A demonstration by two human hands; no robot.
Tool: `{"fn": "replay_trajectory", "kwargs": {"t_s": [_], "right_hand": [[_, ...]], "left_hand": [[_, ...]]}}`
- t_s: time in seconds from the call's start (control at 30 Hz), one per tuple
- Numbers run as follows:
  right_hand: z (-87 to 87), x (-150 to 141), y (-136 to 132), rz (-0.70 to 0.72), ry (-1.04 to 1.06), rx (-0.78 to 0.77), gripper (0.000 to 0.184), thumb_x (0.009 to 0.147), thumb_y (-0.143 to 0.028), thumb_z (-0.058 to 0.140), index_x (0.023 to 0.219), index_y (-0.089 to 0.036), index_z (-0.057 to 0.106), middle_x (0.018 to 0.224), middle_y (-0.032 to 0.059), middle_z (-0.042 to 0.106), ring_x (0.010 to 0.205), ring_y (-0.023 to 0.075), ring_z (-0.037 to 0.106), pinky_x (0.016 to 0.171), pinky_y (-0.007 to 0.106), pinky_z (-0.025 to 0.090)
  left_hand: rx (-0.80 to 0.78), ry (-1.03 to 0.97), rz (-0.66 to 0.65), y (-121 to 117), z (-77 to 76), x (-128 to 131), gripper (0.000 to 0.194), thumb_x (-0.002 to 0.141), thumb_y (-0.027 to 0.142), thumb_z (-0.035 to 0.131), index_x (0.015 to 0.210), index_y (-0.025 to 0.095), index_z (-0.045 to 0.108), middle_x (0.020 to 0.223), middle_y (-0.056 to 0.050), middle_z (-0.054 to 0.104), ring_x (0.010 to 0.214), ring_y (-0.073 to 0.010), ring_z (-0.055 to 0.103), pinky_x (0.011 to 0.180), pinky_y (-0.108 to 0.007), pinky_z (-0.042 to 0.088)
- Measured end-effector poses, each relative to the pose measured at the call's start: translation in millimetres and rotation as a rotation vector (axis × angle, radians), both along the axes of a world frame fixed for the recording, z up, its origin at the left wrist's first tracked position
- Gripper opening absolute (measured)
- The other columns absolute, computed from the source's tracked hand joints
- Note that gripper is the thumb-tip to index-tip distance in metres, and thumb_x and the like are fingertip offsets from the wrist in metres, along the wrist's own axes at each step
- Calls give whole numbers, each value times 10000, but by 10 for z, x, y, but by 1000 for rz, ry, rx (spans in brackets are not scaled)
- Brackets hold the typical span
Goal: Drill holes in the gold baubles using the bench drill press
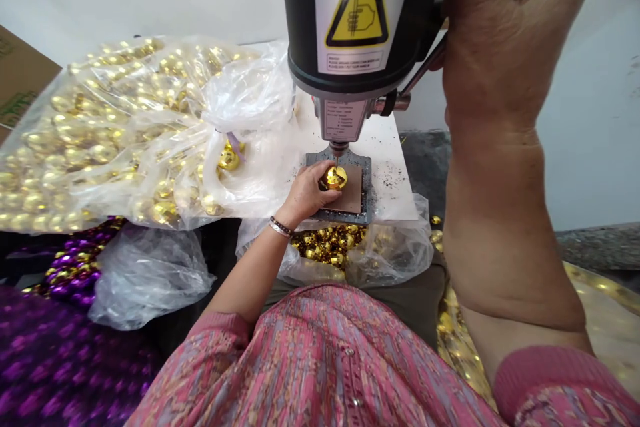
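Note:
A shiny gold faceted ball [336, 178] is pinched between the thumb and fingers of my left hand [306, 193]. It rests on a brown board [353, 188] on the grey base [365, 212] of a drill press [350, 77]. The thin bit [337, 161] comes down at the ball's top; I cannot tell whether it has entered. High on the right, my right hand [515, 27] is closed around the press's feed lever, with a bit of red showing between the fingers. Its fingertips are partly hidden.
A large clear bag [100, 133] of gold balls lies left of the press. Another open bag [390, 250] with gold balls sits below the white tabletop [395, 193], which carries dark shavings. Purple balls [75, 267] and a crumpled plastic bag [150, 277] are at lower left.

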State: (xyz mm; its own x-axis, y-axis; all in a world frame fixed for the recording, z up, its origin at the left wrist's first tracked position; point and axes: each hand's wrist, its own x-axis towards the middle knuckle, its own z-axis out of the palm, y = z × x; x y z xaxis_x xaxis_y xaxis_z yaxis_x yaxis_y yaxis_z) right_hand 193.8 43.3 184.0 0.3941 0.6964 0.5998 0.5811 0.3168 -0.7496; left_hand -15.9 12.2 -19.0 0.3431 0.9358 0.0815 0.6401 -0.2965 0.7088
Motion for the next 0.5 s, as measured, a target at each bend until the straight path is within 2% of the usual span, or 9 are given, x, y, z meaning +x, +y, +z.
{"fn": "replay_trajectory", "kwargs": {"t_s": [0.1,0.2,0.27,0.37,0.5], "right_hand": [[-58,-50,-247,100,-53,95,440,1119,-164,539,779,-256,276,741,-80,265,705,10,288,785,212,341],[-268,-25,-440,110,-107,207,415,1073,-248,594,830,-252,257,816,-54,325,768,24,377,833,205,397],[-445,-14,-520,80,-122,296,362,1080,-292,597,859,-236,316,842,-50,375,796,28,407,845,197,421],[-674,-24,-596,58,-175,434,309,1139,-370,571,902,-195,477,856,-60,409,771,8,406,785,176,408],[-835,-26,-629,0,-211,505,298,1150,-384,569,962,-163,640,891,-56,483,821,-2,484,797,165,432]], "left_hand": [[-25,-62,0,18,-57,5,711,798,119,940,1494,187,814,1486,-130,869,1385,-356,790,1299,-504,565],[-25,-83,7,28,-105,20,725,785,137,953,1498,181,825,1460,-127,881,1363,-361,806,1289,-507,578],[-25,-90,13,30,-127,31,738,778,139,958,1503,186,828,1444,-119,887,1343,-357,815,1276,-502,590],[-22,-87,18,29,-145,39,751,778,144,963,1515,183,825,1456,-125,885,1353,-363,815,1275,-504,593],[-16,-68,15,29,-150,38,753,790,156,961,1529,184,818,1476,-130,881,1381,-372,808,1284,-512,582]]}}
